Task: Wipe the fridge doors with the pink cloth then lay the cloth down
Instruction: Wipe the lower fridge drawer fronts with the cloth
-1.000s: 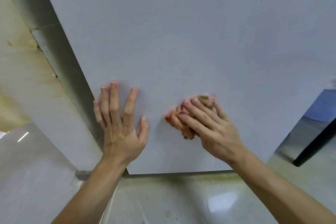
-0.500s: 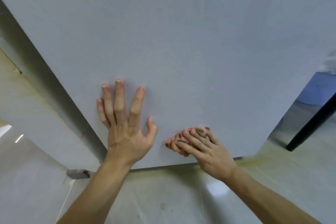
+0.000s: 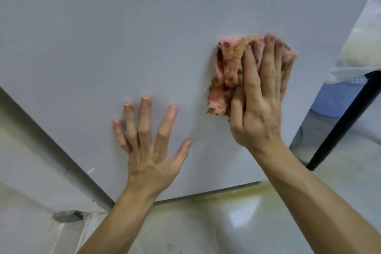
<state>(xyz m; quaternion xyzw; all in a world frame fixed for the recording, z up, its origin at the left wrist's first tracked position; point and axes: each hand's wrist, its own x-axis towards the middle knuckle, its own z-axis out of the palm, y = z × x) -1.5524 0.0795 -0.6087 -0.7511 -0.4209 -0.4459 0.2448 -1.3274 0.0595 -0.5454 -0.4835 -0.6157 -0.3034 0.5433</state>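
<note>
The grey fridge door fills most of the view. My right hand presses the crumpled pink cloth flat against the door near its right edge; the cloth sticks out left of and above my fingers. My left hand rests flat on the door lower down and to the left, fingers spread, holding nothing.
Glossy pale floor tiles lie below the door's bottom edge. A grey fridge side panel runs down the left. To the right stand a black leg and a blue container.
My right hand has slid the cloth up and to the right from near the door's bottom edge. My left hand has stayed flat on the door.
</note>
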